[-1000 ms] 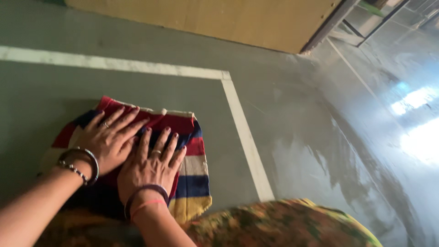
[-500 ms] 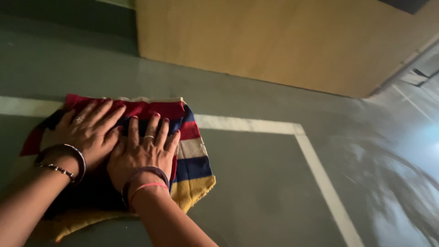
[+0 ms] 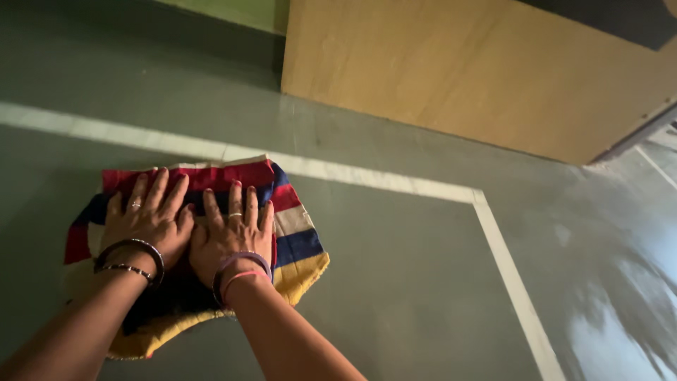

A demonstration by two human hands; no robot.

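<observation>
Cloth [image 3: 296, 233], woven and soft, striped red, navy, cream and yellow, lies rumpled on the smooth grey floor [image 3: 409, 282]. Left hand [image 3: 148, 222] and right hand [image 3: 233, 236] press flat on the cloth, fingers spread wide, holding nothing.

Both hands [image 3: 190, 233] hide the striped cloth's [image 3: 296, 243] middle; forearms run off the bottom edge.

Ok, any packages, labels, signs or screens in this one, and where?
None in view. Only painted white floor lines, a plain tan wooden panel at the top, and a striped red, blue, cream and yellow cloth under both hands.
</observation>
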